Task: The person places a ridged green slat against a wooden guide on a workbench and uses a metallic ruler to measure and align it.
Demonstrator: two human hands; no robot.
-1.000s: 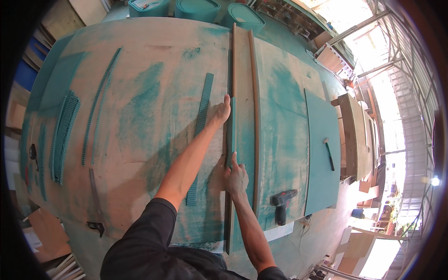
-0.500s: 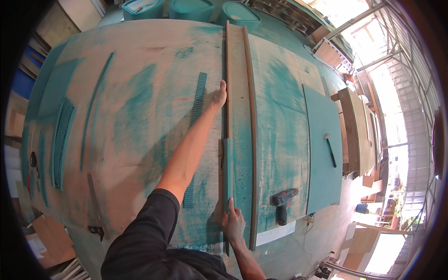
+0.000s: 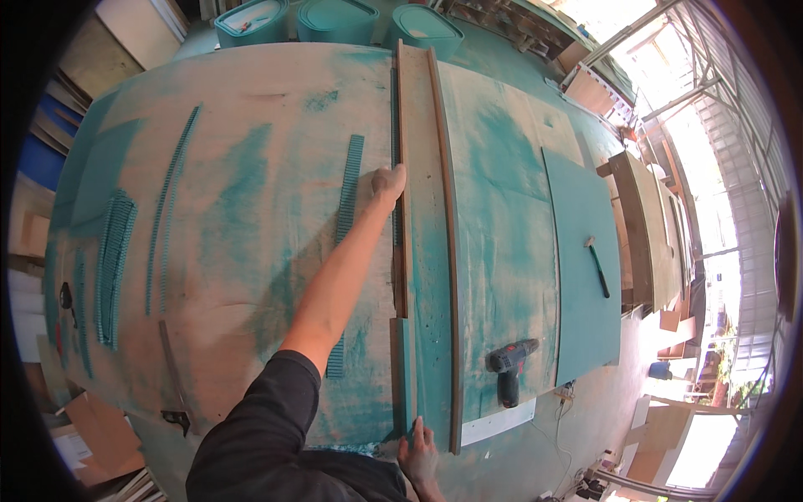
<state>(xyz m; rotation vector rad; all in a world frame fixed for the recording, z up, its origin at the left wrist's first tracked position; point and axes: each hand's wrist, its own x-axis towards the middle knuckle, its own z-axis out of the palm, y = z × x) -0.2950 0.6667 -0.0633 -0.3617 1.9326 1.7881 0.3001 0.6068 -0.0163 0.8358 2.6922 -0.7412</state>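
A long wooden channel (image 3: 427, 184) with raised brown edges runs from far to near across the large teal-stained board (image 3: 251, 351). My left hand (image 3: 389, 181) is closed at the channel's left edge, fingers curled; what lies inside the grip is hidden. Just beyond it, a narrow dark strip (image 3: 394, 109) lines that same edge. Near the front end, my right hand (image 3: 418, 456) has its fingers around the near part of a plain teal bar (image 3: 403, 360), which lies along the channel's left edge. A ridged teal strip (image 3: 349, 188) lies left of my left hand, partly covered by my forearm.
To the right are a cordless drill (image 3: 510, 364), a hammer (image 3: 597, 266) on a teal panel (image 3: 581, 335), and a wooden box (image 3: 642, 234). At left lie a bundle of ridged strips (image 3: 115, 268) and a handsaw (image 3: 170, 368). Teal bins (image 3: 337, 21) stand beyond the far edge.
The teal bar has slid toward me along the channel, with my right hand moving nearer too. My left hand has shifted slightly nearer, its fingers more curled.
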